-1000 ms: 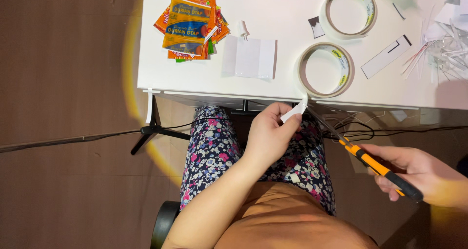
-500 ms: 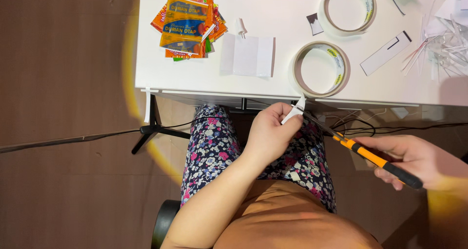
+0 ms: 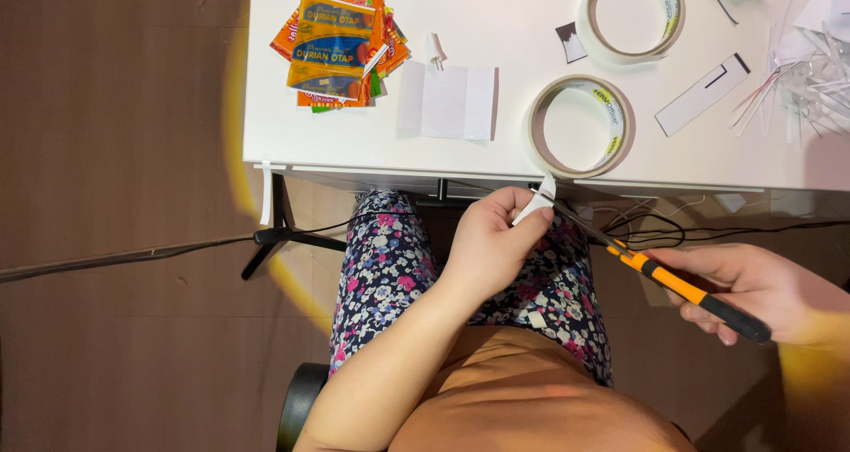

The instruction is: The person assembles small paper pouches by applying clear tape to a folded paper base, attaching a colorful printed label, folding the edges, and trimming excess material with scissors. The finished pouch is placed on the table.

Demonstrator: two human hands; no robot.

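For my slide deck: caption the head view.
Left hand pinches a small white piece while right hand brings orange-handled scissors to it, below the white table.

A white table (image 3: 336, 142) stands just beyond a seated person's hands, its near edge right above them. Two rolls of tape lie on it, one roll (image 3: 580, 124) almost directly past the left hand (image 3: 491, 244) and the other roll (image 3: 633, 14) farther back. A folded white paper (image 3: 445, 100) lies beyond and to the left of that hand, a heap of orange snack packets (image 3: 341, 40) farther left still, and white paper strips (image 3: 801, 80) past the right hand (image 3: 753, 284).
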